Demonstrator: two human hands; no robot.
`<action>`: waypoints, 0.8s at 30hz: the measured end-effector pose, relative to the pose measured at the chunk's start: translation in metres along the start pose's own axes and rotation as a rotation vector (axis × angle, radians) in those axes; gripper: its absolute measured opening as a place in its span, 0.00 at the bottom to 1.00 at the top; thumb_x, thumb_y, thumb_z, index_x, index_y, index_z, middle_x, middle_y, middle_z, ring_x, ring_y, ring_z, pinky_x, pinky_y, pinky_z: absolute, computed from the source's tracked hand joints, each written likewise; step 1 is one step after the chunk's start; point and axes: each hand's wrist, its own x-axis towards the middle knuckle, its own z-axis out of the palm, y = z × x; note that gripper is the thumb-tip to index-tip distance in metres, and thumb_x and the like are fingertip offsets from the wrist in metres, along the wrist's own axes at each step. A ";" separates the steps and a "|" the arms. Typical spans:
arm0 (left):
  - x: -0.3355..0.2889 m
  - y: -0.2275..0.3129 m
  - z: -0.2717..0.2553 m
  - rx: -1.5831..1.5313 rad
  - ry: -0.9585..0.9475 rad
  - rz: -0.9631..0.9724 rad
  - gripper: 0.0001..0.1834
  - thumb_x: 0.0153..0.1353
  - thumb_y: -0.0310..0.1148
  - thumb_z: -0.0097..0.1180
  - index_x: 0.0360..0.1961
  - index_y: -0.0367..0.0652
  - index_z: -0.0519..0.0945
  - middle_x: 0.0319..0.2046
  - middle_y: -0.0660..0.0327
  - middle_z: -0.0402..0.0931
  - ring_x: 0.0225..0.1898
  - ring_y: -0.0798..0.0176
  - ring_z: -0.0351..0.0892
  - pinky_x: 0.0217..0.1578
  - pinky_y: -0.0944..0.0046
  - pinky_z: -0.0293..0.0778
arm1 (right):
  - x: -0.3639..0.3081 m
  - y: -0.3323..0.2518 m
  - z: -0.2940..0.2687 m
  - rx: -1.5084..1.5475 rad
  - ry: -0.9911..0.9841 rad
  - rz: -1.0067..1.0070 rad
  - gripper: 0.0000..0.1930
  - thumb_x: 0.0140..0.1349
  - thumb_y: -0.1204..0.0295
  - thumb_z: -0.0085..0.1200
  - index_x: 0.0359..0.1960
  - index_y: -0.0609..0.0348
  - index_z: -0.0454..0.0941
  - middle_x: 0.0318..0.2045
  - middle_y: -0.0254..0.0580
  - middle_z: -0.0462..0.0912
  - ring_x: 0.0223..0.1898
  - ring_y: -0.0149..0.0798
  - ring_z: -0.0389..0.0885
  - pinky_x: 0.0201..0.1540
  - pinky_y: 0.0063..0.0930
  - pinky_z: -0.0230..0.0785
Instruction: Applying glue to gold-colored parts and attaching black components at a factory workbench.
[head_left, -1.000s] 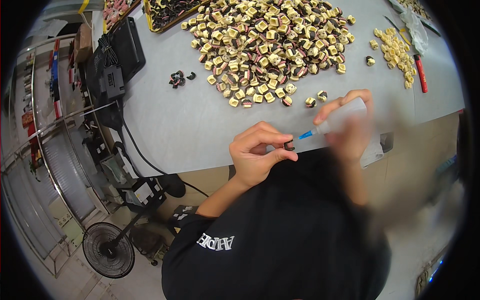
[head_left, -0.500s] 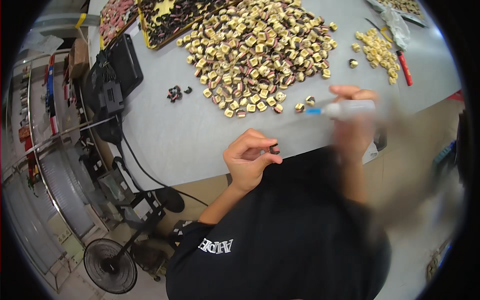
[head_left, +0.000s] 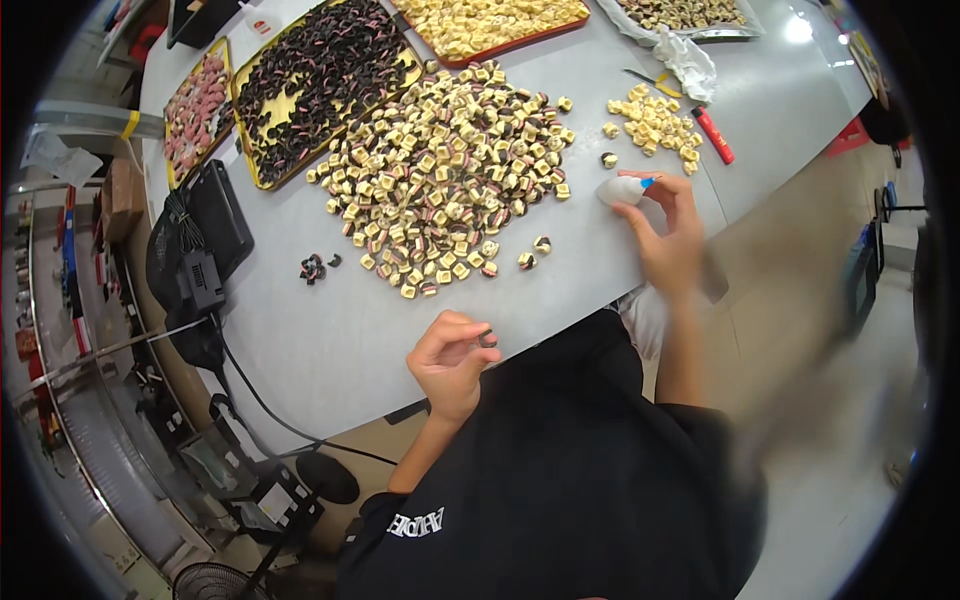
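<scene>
Between the thumb and fingertips of my left hand [head_left: 445, 372], just over the table's near edge, is a small dark curved piece [head_left: 487, 339]. My right hand [head_left: 672, 240] is closed on a small white squeeze bottle [head_left: 618, 191] with a blue tip, held over the table at the right. Ahead of both hands lies a large heap of small cream, black and pink pieces [head_left: 450, 180]. A few such pieces [head_left: 526, 261] sit apart from it, between the heap and my hands.
Trays of dark pieces [head_left: 330, 70], cream pieces [head_left: 480, 25] and pink pieces [head_left: 197, 110] stand at the back. Right of the heap lie loose cream pieces [head_left: 655, 125] and a red tube [head_left: 713, 136]. A black device [head_left: 220, 215] with cables occupies the left edge.
The view has shifted, showing more of the far trays. My right hand has turned the bottle, so its blue tip no longer points left. My left hand keeps its pinch on the dark piece.
</scene>
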 end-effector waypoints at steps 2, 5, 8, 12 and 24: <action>0.000 -0.001 0.000 -0.002 0.003 0.003 0.11 0.46 0.22 0.64 0.32 0.35 0.76 0.26 0.60 0.69 0.25 0.70 0.69 0.21 0.74 0.67 | 0.006 -0.008 -0.003 -0.031 0.042 -0.109 0.18 0.48 0.83 0.58 0.42 0.61 0.69 0.39 0.43 0.77 0.44 0.37 0.75 0.48 0.29 0.68; -0.001 -0.001 0.001 -0.005 0.018 -0.001 0.12 0.47 0.23 0.64 0.33 0.35 0.76 0.25 0.61 0.69 0.25 0.70 0.69 0.22 0.74 0.66 | 0.019 -0.009 -0.020 -0.280 0.108 -0.094 0.15 0.49 0.80 0.58 0.40 0.61 0.72 0.37 0.41 0.77 0.40 0.36 0.76 0.44 0.28 0.68; 0.001 0.002 0.005 -0.004 0.008 -0.009 0.12 0.47 0.24 0.65 0.33 0.35 0.76 0.25 0.61 0.69 0.25 0.70 0.69 0.23 0.74 0.66 | 0.031 0.000 -0.020 -0.429 0.122 -0.100 0.13 0.49 0.79 0.58 0.37 0.62 0.73 0.35 0.42 0.76 0.37 0.37 0.76 0.41 0.28 0.69; 0.000 0.002 0.003 -0.020 -0.007 0.000 0.11 0.46 0.19 0.63 0.33 0.34 0.77 0.27 0.60 0.70 0.27 0.69 0.71 0.28 0.72 0.72 | 0.039 0.011 -0.011 -0.445 0.058 -0.123 0.11 0.50 0.80 0.58 0.36 0.65 0.74 0.33 0.43 0.75 0.33 0.38 0.75 0.37 0.27 0.69; 0.003 -0.004 -0.001 0.036 -0.030 0.102 0.14 0.44 0.29 0.68 0.31 0.40 0.76 0.28 0.62 0.68 0.29 0.67 0.67 0.29 0.71 0.65 | -0.024 -0.074 -0.011 0.579 -0.159 0.073 0.09 0.46 0.90 0.56 0.30 0.68 0.74 0.32 0.44 0.75 0.33 0.35 0.76 0.35 0.25 0.74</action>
